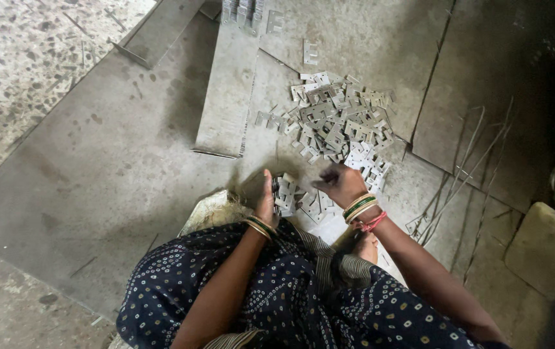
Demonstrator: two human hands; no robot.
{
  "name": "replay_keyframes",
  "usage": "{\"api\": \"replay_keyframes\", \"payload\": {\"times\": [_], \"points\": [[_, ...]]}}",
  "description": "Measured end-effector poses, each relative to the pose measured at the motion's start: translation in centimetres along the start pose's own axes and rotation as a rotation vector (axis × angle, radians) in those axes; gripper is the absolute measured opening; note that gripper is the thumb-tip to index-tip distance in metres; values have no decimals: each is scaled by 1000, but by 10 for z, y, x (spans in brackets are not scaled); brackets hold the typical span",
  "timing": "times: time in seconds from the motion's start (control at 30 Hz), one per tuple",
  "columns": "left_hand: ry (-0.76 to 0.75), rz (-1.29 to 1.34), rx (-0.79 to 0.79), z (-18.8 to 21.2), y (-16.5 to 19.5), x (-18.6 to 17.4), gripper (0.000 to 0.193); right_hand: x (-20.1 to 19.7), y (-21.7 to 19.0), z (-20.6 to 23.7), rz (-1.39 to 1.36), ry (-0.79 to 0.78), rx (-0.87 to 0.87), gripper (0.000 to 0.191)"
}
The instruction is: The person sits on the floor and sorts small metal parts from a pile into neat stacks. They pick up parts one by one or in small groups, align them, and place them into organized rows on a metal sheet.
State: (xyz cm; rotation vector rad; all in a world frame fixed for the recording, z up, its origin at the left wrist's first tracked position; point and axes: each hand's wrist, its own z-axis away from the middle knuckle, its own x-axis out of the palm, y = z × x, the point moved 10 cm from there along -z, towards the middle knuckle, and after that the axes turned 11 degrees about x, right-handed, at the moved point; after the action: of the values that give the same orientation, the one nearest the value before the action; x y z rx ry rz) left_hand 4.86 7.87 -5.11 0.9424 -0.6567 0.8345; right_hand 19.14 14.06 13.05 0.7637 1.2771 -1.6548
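Observation:
A heap of small flat grey metal pieces (339,119) lies on a grey metal sheet (109,168) in front of me. My left hand (265,197) stands edge-on against a small stack of the pieces (285,194), fingers straight. My right hand (339,183) hovers at the near edge of the heap, fingers curled, blurred; whether it holds a piece is unclear. Both wrists carry bangles. My lap in dark dotted cloth fills the bottom of the view.
A long narrow metal plate (229,84) lies to the left of the heap, with more stacked pieces (242,11) at its far end. Thin sticks (465,174) lie to the right. A tan block (542,249) sits at the right. Speckled floor (19,58) shows at the upper left.

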Motion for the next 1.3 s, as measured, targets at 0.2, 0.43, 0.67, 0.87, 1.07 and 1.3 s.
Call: {"api": "replay_keyframes", "payload": {"times": [0.2,0.43,0.67,0.87,1.07,1.3], "points": [[-35,-104,147,2,20,2,55,45,64,8,330,46,207,45],[-72,-204,81,10,17,10,54,20,65,-9,269,-109,187,28],[-161,-149,-68,7,-4,14,66,-4,-45,25,272,-2,-400,36],[-216,-71,-52,11,0,21,56,102,16,40,576,-200,-153,41],[-157,-101,-48,5,-2,9,65,95,45,34,596,-168,-73,45],[-184,-119,-6,-3,-1,8,60,9,-26,88,227,512,-849,29]]}}
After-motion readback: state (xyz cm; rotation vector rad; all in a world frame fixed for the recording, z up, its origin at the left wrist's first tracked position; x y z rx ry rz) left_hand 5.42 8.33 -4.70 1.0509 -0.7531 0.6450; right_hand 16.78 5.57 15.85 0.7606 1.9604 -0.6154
